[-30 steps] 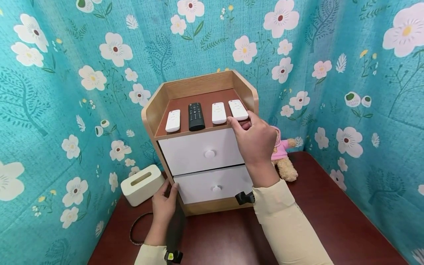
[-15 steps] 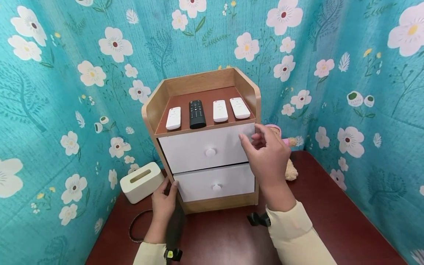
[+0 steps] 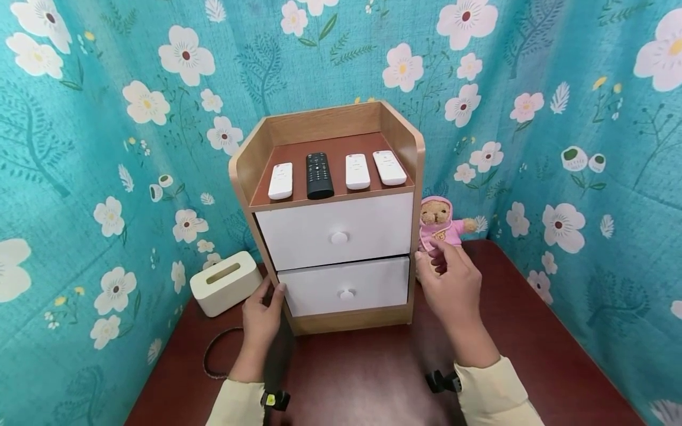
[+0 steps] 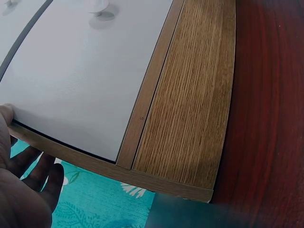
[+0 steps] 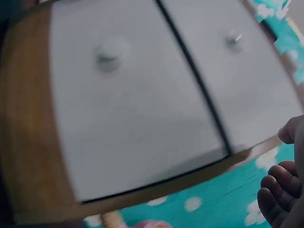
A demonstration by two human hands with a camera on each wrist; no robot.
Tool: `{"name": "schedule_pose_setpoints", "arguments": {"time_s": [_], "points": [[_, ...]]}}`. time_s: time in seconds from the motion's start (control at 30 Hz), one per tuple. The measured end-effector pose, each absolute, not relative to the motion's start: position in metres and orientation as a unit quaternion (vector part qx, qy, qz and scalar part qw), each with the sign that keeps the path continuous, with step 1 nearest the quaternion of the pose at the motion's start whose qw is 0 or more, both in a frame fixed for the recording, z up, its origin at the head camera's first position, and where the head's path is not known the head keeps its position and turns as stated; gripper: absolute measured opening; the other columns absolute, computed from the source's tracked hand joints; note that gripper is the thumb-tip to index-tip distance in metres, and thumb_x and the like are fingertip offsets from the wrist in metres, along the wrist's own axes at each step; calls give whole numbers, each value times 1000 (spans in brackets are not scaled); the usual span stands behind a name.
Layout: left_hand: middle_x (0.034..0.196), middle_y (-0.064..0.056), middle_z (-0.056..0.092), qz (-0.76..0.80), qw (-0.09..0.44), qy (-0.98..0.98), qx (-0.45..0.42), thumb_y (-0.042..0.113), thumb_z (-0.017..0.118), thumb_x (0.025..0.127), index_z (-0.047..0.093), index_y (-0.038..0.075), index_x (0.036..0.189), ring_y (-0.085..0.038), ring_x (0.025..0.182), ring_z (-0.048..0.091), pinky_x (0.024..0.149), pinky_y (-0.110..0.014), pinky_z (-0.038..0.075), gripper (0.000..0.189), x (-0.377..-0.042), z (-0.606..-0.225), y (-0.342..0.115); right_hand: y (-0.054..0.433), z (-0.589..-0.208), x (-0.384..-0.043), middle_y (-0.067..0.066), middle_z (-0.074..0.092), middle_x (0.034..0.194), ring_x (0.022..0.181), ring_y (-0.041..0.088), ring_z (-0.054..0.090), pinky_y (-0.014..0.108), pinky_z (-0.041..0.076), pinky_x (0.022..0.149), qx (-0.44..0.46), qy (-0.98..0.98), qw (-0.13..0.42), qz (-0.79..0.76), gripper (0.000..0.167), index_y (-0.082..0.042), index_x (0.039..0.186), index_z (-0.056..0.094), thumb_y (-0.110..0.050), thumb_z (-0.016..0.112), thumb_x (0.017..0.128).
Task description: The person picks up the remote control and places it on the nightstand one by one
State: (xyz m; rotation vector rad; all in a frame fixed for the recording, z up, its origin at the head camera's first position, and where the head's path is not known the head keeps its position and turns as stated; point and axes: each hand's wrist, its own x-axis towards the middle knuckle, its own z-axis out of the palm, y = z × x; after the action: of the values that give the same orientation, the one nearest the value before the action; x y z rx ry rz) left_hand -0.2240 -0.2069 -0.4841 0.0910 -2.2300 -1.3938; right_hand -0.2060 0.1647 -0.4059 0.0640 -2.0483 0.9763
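Note:
A small wooden cabinet (image 3: 348, 321) with two white drawers stands on the dark red table. On its brown top lie a white remote control (image 3: 280, 181), a black remote control (image 3: 319, 176), another white remote control (image 3: 357, 172) and a third white one (image 3: 389, 168) at the right, spaced in a row. My left hand (image 3: 261, 316) holds the cabinet's left front edge, its thumb on the front and its fingers along the side. My right hand (image 3: 452, 290), fingers loosely bent and holding nothing, hovers just right of the cabinet and partly covers the plush bear.
A cream tissue box (image 3: 226, 284) sits left of the cabinet, with a thin dark loop (image 3: 206, 355) nearer the front. The plush bear (image 3: 437, 214) in a pink hooded top is at the right. Blue flowered curtain (image 3: 341, 65) surrounds the table (image 3: 362, 384).
My right hand has let go of the rightmost white remote control and moved down and right, past the cabinet's side. The left hand has kept its place on the cabinet.

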Motion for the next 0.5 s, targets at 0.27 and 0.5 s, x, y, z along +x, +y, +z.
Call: {"name": "schedule_pose_setpoints", "arguments": {"time_s": [0.27, 0.5], "points": [[129, -16, 79, -522, 248, -815, 32, 35, 73, 107, 68, 14, 150, -29, 115, 74, 87, -16, 53, 47, -222, -484, -203, 182, -443, -215, 24, 75, 109, 100, 40, 69, 59, 55, 87, 9, -855, 369, 365, 39, 2, 127, 73, -27, 72, 101], [127, -15, 79, -516, 247, -820, 29, 37, 73, 107, 69, 15, 149, -26, 113, 74, 88, -18, 54, 48, -226, -484, -201, 222, -445, -239, 35, 61, 144, 129, 55, 55, 67, 45, 112, 56, -918, 329, 215, 52, 9, 144, 60, -22, 68, 102]]}}
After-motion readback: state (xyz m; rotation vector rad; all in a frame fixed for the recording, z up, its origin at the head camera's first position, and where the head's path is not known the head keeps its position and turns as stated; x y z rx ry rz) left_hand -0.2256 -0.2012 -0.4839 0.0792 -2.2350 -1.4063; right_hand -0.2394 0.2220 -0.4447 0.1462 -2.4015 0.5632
